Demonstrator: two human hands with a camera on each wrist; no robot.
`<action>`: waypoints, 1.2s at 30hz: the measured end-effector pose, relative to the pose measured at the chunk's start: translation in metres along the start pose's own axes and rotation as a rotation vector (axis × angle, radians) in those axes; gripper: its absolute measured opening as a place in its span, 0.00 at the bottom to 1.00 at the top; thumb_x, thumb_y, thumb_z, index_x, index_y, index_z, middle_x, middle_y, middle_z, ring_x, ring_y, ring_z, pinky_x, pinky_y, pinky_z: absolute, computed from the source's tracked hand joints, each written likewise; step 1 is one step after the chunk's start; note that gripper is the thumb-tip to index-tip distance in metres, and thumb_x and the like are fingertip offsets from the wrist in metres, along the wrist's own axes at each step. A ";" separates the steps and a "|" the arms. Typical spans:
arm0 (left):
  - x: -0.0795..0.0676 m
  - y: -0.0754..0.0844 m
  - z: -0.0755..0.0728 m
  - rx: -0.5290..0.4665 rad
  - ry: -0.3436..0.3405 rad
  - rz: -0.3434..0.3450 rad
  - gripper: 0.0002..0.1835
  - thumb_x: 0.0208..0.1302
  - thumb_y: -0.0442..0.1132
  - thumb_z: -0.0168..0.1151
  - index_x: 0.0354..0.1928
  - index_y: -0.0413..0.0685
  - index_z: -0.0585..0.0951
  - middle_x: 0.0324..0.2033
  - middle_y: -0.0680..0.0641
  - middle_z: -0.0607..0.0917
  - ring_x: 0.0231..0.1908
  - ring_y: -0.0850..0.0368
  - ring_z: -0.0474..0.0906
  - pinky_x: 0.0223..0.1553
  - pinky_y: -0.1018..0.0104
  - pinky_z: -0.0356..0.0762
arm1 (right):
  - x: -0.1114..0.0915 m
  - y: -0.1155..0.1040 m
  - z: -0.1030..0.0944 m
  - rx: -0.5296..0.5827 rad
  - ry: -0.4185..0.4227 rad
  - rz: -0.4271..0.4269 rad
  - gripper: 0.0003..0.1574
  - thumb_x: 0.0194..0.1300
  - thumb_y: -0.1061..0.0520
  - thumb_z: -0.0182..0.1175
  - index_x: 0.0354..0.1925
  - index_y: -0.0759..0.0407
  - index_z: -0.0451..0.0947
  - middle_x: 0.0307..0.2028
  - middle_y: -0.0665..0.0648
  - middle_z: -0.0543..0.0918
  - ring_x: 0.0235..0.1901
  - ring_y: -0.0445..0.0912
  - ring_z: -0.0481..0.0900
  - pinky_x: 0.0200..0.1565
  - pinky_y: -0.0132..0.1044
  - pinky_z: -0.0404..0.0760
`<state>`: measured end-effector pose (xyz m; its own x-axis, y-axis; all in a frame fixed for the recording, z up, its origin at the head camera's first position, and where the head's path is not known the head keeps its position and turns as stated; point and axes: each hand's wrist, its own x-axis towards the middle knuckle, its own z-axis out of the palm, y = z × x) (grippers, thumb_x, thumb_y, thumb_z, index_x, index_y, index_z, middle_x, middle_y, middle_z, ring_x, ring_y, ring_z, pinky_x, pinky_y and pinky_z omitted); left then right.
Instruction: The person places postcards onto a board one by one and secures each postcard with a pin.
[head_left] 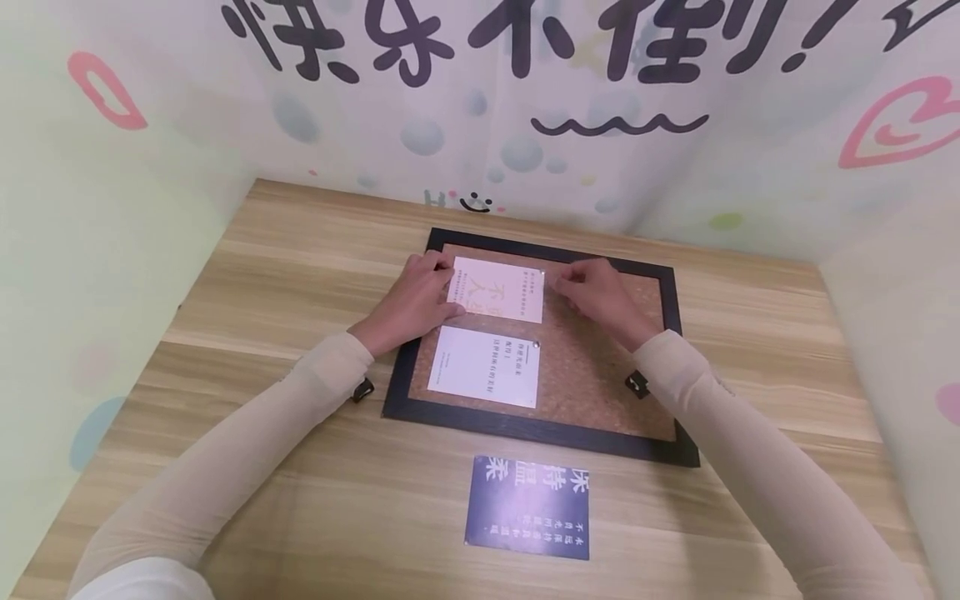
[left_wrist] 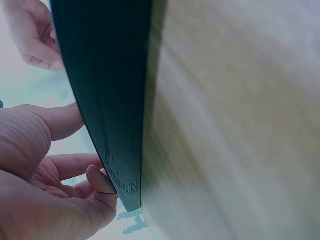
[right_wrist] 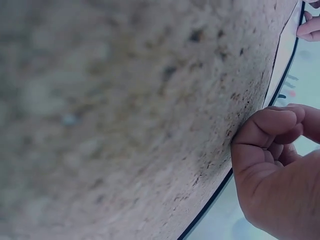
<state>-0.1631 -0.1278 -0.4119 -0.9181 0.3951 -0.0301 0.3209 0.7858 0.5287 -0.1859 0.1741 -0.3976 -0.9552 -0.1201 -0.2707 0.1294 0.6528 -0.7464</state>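
Observation:
A cork board (head_left: 600,367) in a black frame (head_left: 540,432) lies on the wooden table. Near its top left is a white card (head_left: 495,292) with orange characters, a small pin (head_left: 542,272) at its upper right corner. My left hand (head_left: 416,304) rests over the card's left edge, thumb and fingers spread along it. Beside the card's right edge is my right hand (head_left: 596,292), fingers curled in toward the thumb, tips close to the pin and the cork; nothing shows between them. A second white card (head_left: 483,367), pinned at its upper right, lies just below.
A dark blue card (head_left: 528,508) with white characters lies on the table (head_left: 337,517) in front of the frame. Small black clips (head_left: 363,390) show at the left sleeve and the right sleeve (head_left: 637,383). A printed wall cloth (head_left: 480,150) stands behind the table.

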 end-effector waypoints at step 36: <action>-0.002 0.000 0.000 -0.018 0.001 -0.021 0.29 0.73 0.39 0.76 0.68 0.26 0.81 0.73 0.35 0.73 0.66 0.39 0.66 0.67 0.49 0.71 | 0.021 -0.012 0.015 -0.109 0.100 -0.025 0.11 0.81 0.56 0.65 0.45 0.62 0.89 0.41 0.62 0.87 0.36 0.52 0.80 0.35 0.40 0.80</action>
<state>-0.1613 -0.1284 -0.4123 -0.9249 0.3780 -0.0403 0.2973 0.7852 0.5432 -0.2033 0.1531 -0.4032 -0.9803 -0.0655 -0.1865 0.0807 0.7288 -0.6799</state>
